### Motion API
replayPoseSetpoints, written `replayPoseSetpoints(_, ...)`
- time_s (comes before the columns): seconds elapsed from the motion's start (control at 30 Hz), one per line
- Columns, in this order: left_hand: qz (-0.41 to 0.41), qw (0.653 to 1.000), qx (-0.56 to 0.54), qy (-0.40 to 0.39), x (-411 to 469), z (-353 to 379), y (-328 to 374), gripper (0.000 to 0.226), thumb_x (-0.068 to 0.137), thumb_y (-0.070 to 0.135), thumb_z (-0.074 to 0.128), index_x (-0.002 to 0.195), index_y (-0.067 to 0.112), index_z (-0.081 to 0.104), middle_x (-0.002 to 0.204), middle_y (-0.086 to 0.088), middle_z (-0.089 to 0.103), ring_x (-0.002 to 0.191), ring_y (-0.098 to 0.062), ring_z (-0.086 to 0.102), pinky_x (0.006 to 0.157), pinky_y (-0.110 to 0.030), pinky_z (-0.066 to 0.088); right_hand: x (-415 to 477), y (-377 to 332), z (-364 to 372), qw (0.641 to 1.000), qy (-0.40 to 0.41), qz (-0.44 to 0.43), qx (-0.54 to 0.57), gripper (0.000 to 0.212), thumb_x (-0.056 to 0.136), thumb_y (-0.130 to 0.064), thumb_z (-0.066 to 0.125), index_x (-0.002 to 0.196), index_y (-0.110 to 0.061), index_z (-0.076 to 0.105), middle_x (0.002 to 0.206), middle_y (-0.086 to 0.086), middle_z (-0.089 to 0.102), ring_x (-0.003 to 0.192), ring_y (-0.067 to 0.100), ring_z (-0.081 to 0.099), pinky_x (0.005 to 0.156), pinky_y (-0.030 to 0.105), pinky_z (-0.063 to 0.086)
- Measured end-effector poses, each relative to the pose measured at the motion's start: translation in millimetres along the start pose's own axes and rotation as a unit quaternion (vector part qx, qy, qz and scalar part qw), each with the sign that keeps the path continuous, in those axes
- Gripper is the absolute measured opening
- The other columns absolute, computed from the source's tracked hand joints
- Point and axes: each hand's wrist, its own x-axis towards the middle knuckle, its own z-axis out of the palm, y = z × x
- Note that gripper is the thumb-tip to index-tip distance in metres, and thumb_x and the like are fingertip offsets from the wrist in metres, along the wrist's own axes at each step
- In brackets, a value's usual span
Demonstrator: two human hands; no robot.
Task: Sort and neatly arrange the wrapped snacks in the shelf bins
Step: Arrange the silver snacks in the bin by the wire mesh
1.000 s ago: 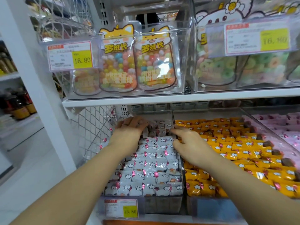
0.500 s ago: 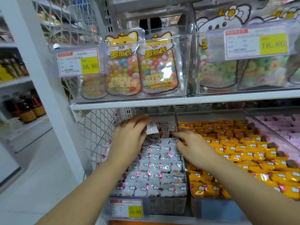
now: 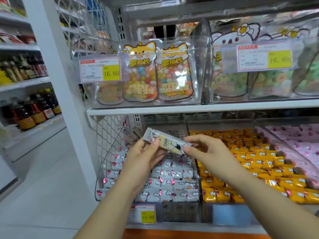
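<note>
Shelf (image 3: 198, 107): white board across the view, with clear bins standing on it and a second row of bins under it.
Post (image 3: 57, 83): white upright at the shelf's left end.
Rack (image 3: 22, 84): farther shelves left of the post.
Top bins (image 3: 205, 57): two clear ones side by side. The left holds fox pouches (image 3: 143, 75) of coloured balls, upright and facing out. The right holds ring pouches (image 3: 269, 83), blurred behind its wall.
Orange bin (image 3: 229, 214): middle of the lower row, filled with orange snacks (image 3: 241, 163) in rows.
White bin (image 3: 179, 211): leftmost of the lower row, just beside the orange bin. White snacks (image 3: 169, 183) with a pink balloon print lie in rows in it.
Pink bin (image 3: 274, 143): right of the orange bin, holding pink snacks (image 3: 298, 140); cut off by the picture's edge.
Mesh (image 3: 110, 135): white wire panel along the white bin's left side.
Bottles (image 3: 29, 114): dark, with red and yellow labels, on the rack.
Left hand (image 3: 143, 156): raised over the white bin, gripping the bar's left half, thumb on its top face; the other fingers are hidden.
Right hand (image 3: 205, 149): pinches the bar's right end between thumb and forefinger.
Bar (image 3: 170, 142): one wrapped snack, pale with a cream band, held in the air by both hands above the rear half of the white bin, left end higher than right.
Tags (image 3: 100, 69): price cards on bin fronts; the top two read 16.80, the white bin's 15.80.
</note>
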Motion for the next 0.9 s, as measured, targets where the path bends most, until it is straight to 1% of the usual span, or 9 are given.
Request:
replayPoseSetpoints(0.07,0.0,1.0,0.016,0.017,-1,-2,1,0.039,0.09,0.015,0.057,0.128,0.015,0.048,0.102,0.001,0.071,0.096,-0.016,0.068,0.089,-0.03,0.054,-3,-3,1,1.0,0.022,0.003,0.018,0.023,0.087,-0.028,0.063,0.109,-0.032,0.06,0.089,-0.014,0.059,0.077,-0.006,0.057,0.059,0.008,0.044)
replayPoseSetpoints(0.13,0.041,0.989,0.137,0.044,-4,-6,4,0.056,0.089,0.018,0.061,0.138,0.025,0.035,0.115,0.015,0.06,0.107,-0.008,0.06,0.096,-0.028,0.047,-4,-6,2,0.997,0.074,0.0,0.031,0.025,0.086,-0.024,0.064,0.11,-0.029,0.059,0.091,-0.01,0.06,0.067,-0.007,0.056,0.052,0.006,0.042)
replayPoseSetpoints(0.23,0.165,0.909,0.383,0.02,-13,-6,12,0.058,0.087,0.03,0.063,0.137,0.038,0.036,0.124,0.029,0.039,0.119,0.008,0.037,0.099,-0.016,0.029,-5,-11,5,0.991,0.122,-0.05,0.023,0.031,0.083,-0.017,0.068,0.111,-0.026,0.058,0.102,-0.008,0.061,0.07,-0.011,0.056,0.059,0.003,0.043)
replayPoseSetpoints(0.33,0.22,0.865,0.447,-0.055,-18,0,15,0.055,0.085,0.033,0.065,0.129,0.049,0.037,0.118,0.041,0.034,0.119,0.014,0.029,0.099,-0.01,0.023,-9,-20,11,0.985,0.117,-0.127,-0.03,0.038,0.079,-0.016,0.072,0.102,-0.039,0.052,0.098,-0.02,0.058,0.083,-0.006,0.056,0.07,0.007,0.045)
replayPoseSetpoints(0.43,0.239,0.866,0.436,-0.048,-18,-1,13,0.051,0.086,0.026,0.065,0.127,0.046,0.044,0.12,0.032,0.047,0.118,0.009,0.04,0.101,-0.014,0.033,-13,-24,17,0.978,0.09,-0.178,-0.068,0.039,0.076,-0.021,0.075,0.097,-0.043,0.05,0.097,-0.026,0.059,0.094,-0.005,0.056,0.082,0.009,0.044)
replayPoseSetpoints(0.53,0.251,0.86,0.445,-0.02,-13,-7,12,0.048,0.087,0.018,0.063,0.126,0.042,0.047,0.121,0.026,0.051,0.112,0.012,0.042,0.091,0.0,0.03,-9,-20,13,0.978,0.088,-0.177,-0.072,0.037,0.077,-0.025,0.073,0.107,-0.038,0.055,0.103,-0.026,0.06,0.098,-0.007,0.057,0.088,0.009,0.044)
replayPoseSetpoints(0.7,0.21,0.898,0.386,0.024,7,-2,10,0.036,0.087,0.012,0.064,0.106,0.037,0.046,0.097,0.024,0.055,0.085,0.019,0.052,0.067,0.002,0.038,2,9,3,0.981,0.052,-0.044,-0.183,0.033,0.088,-0.027,0.062,0.12,-0.026,0.062,0.125,-0.012,0.059,0.115,-0.002,0.048,0.097,0.013,0.03)
replayPoseSetpoints(0.8,0.156,0.921,0.354,0.042,30,7,1,0.034,0.086,0.014,0.066,0.108,0.031,0.045,0.097,0.011,0.057,0.079,0.01,0.056,0.064,-0.003,0.044,5,20,2,0.981,0.0,-0.014,-0.192,0.028,0.089,-0.028,0.06,0.117,-0.026,0.065,0.128,-0.012,0.058,0.12,0.001,0.048,0.099,0.013,0.027)
replayPoseSetpoints(0.9,0.136,0.923,0.357,0.041,53,16,-7,0.041,0.084,0.016,0.069,0.118,0.022,0.047,0.102,0.003,0.061,0.09,-0.009,0.061,0.078,-0.023,0.051,8,22,1,0.985,-0.001,-0.007,-0.174,0.026,0.089,-0.027,0.061,0.114,-0.026,0.067,0.128,-0.014,0.057,0.119,0.0,0.049,0.1,0.015,0.027)
